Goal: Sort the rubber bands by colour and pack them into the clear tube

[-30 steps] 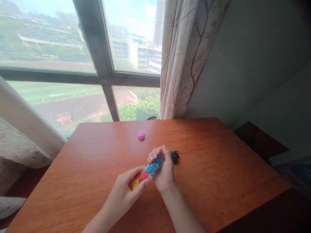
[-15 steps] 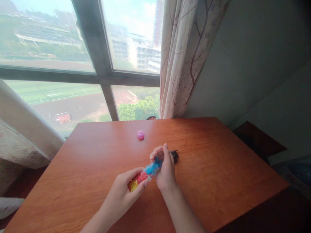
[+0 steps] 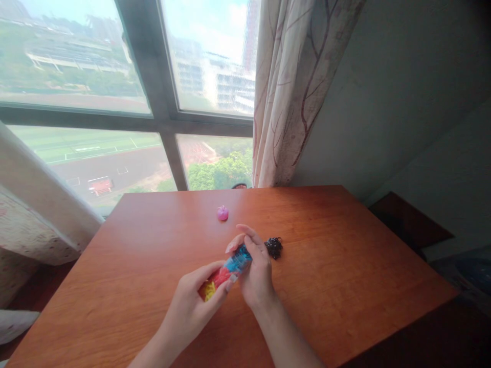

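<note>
Bands of yellow, red and blue run from lower left to upper right through the clear container (image 3: pixel 237 262), below the centre of the frame. Above it, the small round piece (image 3: pixel 223 213) is pink; the bundle (image 3: pixel 274 248) right of centre, glossy black. The desk (image 3: pixel 345 260) is reddish brown, wood-grained. Upper centre, the cream curtain (image 3: pixel 284 97) carries brownish-red branches.

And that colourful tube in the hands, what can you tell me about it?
The tube looks like clear plastic, filled with small bits in bands of colour: yellow at the lower end, then red, then blue, darker towards the top. It slants over the table, upper end away and to the right. The left hand grips its lower part; the right hand curls about the upper end, hiding its tip.
</note>
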A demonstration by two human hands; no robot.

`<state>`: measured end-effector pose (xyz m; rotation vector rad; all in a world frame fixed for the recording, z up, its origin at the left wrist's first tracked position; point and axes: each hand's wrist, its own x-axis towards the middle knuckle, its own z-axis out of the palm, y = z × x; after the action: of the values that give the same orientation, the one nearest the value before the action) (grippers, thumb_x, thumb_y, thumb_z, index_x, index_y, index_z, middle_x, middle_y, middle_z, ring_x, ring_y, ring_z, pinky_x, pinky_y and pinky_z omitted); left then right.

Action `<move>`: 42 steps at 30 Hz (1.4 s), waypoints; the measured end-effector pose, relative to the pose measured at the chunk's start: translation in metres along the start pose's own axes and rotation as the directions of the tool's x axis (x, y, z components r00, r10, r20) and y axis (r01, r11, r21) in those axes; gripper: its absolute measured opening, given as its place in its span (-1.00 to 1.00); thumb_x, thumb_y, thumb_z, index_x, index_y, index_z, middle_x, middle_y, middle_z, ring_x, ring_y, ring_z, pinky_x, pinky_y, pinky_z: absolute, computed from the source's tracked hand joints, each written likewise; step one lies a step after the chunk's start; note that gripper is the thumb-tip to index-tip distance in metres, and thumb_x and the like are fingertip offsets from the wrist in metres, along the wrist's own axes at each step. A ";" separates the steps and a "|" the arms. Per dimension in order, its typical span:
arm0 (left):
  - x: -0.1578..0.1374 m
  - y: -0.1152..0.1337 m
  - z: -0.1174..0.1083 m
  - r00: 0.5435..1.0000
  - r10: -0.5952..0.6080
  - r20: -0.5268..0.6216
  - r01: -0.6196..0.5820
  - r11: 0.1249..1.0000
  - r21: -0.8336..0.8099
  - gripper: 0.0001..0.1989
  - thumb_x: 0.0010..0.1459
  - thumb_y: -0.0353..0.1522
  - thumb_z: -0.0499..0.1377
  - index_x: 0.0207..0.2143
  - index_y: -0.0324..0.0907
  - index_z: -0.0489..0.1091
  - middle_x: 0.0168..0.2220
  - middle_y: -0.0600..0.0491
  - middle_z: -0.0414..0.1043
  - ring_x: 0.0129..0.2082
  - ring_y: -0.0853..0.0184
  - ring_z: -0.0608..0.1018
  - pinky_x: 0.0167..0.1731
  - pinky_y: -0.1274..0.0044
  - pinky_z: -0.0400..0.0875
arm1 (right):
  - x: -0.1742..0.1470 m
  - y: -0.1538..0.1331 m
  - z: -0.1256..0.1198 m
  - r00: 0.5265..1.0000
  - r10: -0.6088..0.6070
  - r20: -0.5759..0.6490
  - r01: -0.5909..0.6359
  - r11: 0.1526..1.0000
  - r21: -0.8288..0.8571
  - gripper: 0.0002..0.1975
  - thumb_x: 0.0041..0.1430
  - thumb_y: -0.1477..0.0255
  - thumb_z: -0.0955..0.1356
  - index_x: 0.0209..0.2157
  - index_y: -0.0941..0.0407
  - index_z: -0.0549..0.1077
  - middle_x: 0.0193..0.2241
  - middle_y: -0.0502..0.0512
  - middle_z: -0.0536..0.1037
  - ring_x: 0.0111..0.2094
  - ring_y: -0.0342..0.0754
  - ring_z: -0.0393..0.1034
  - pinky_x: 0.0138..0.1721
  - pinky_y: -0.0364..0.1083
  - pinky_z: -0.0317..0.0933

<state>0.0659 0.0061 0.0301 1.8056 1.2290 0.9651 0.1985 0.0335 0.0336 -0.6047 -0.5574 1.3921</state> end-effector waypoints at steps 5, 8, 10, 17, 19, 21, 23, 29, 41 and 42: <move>0.000 -0.001 -0.001 1.000 -0.006 -0.011 0.006 1.000 0.000 -0.71 0.16 -0.25 0.20 -0.14 -0.24 0.53 -0.33 0.06 0.62 -0.39 0.31 0.61 -0.34 0.61 0.50 | -0.002 -0.003 0.003 0.998 -0.009 0.056 0.009 1.000 0.001 -0.78 0.15 0.42 0.32 -0.18 0.09 0.54 -0.52 -0.01 0.51 -0.38 -0.08 0.39 -0.26 -0.10 0.27; -0.001 -0.003 -0.001 1.000 0.002 -0.019 -0.002 1.000 0.020 -0.71 0.16 -0.24 0.20 -0.15 -0.22 0.53 -0.31 0.05 0.62 -0.38 0.30 0.61 -0.32 0.59 0.51 | -0.001 -0.004 0.003 0.997 0.010 0.071 -0.012 1.000 0.024 -0.69 0.00 0.50 0.31 -0.18 0.08 0.54 -0.41 0.03 0.55 -0.39 -0.09 0.38 -0.30 -0.11 0.26; -0.001 -0.004 -0.001 1.000 0.016 -0.021 -0.015 0.999 0.041 -0.71 0.16 -0.24 0.20 -0.15 -0.22 0.53 -0.32 0.04 0.63 -0.38 0.30 0.62 -0.32 0.58 0.52 | 0.000 -0.003 0.002 0.997 0.034 0.071 -0.038 0.998 0.054 -0.66 -0.08 0.55 0.30 -0.23 0.08 0.55 -0.41 0.02 0.55 -0.39 -0.09 0.37 -0.30 -0.12 0.25; 0.000 -0.007 -0.003 0.994 0.106 -0.029 -0.101 0.987 0.129 -0.73 0.15 -0.26 0.20 -0.15 -0.20 0.52 -0.25 -0.02 0.64 -0.32 0.26 0.64 -0.27 0.57 0.52 | 0.005 0.001 -0.006 0.976 0.181 0.120 -0.195 0.973 0.121 -0.67 -0.21 0.60 0.28 -0.37 0.09 0.55 -0.52 -0.02 0.52 -0.41 -0.11 0.38 -0.29 -0.14 0.23; 0.001 -0.008 -0.002 0.995 0.102 -0.014 -0.099 0.986 0.132 -0.73 0.16 -0.26 0.19 -0.15 -0.20 0.51 -0.24 -0.02 0.64 -0.32 0.27 0.64 -0.27 0.58 0.52 | 0.005 -0.001 -0.006 0.978 0.179 0.102 -0.193 0.971 0.140 -0.67 -0.24 0.60 0.27 -0.39 0.09 0.55 -0.53 -0.03 0.51 -0.42 -0.11 0.37 -0.32 -0.14 0.22; 0.001 -0.008 -0.002 0.996 0.094 0.002 -0.093 0.987 0.130 -0.74 0.18 -0.26 0.18 -0.15 -0.21 0.50 -0.25 0.00 0.64 -0.33 0.29 0.64 -0.27 0.59 0.51 | 0.004 -0.004 -0.006 0.980 0.175 0.092 -0.187 0.971 0.151 -0.69 -0.23 0.58 0.27 -0.40 0.09 0.55 -0.53 -0.02 0.52 -0.42 -0.09 0.38 -0.34 -0.13 0.22; 0.001 -0.008 -0.002 0.995 0.095 0.016 -0.096 0.987 0.129 -0.75 0.19 -0.27 0.18 -0.15 -0.20 0.50 -0.26 0.02 0.63 -0.34 0.31 0.64 -0.28 0.61 0.50 | 0.004 -0.006 -0.006 0.979 0.174 0.104 -0.189 0.970 0.155 -0.73 -0.18 0.54 0.29 -0.39 0.10 0.56 -0.52 0.00 0.53 -0.41 -0.07 0.38 -0.32 -0.12 0.23; 0.000 -0.011 -0.005 0.984 0.174 0.044 -0.179 0.963 0.200 -0.76 0.19 -0.31 0.18 -0.09 -0.15 0.46 -0.20 0.03 0.62 -0.27 0.31 0.64 -0.23 0.61 0.49 | 0.006 -0.009 -0.008 0.981 0.157 0.110 -0.159 0.987 0.011 -0.66 0.22 0.21 0.26 -0.34 0.12 0.56 -0.46 0.06 0.56 -0.38 -0.08 0.41 -0.28 -0.12 0.24; -0.001 -0.019 -0.004 0.969 0.249 0.005 -0.240 0.928 0.287 -0.69 0.19 -0.32 0.19 0.00 -0.14 0.39 -0.10 -0.05 0.57 -0.16 0.25 0.62 -0.17 0.53 0.51 | 0.003 -0.022 -0.019 0.909 0.203 0.364 -0.007 0.881 -0.473 -0.54 0.38 0.14 0.12 0.03 0.10 0.44 -0.14 0.15 0.55 -0.14 -0.01 0.41 -0.09 -0.03 0.24; -0.001 -0.019 -0.004 0.968 0.251 -0.013 -0.238 0.933 0.271 -0.68 0.19 -0.32 0.19 0.01 -0.14 0.39 -0.09 -0.05 0.57 -0.15 0.25 0.62 -0.16 0.52 0.51 | 0.003 -0.022 -0.018 0.912 0.204 0.355 -0.043 0.910 -0.412 -0.56 0.37 0.17 0.13 0.02 0.11 0.43 -0.14 0.16 0.55 -0.15 0.00 0.41 -0.09 -0.02 0.25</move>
<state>0.0545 0.0109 0.0150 2.2014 1.2306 1.0219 0.2273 0.0339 0.0353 -0.6965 -1.1627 1.5463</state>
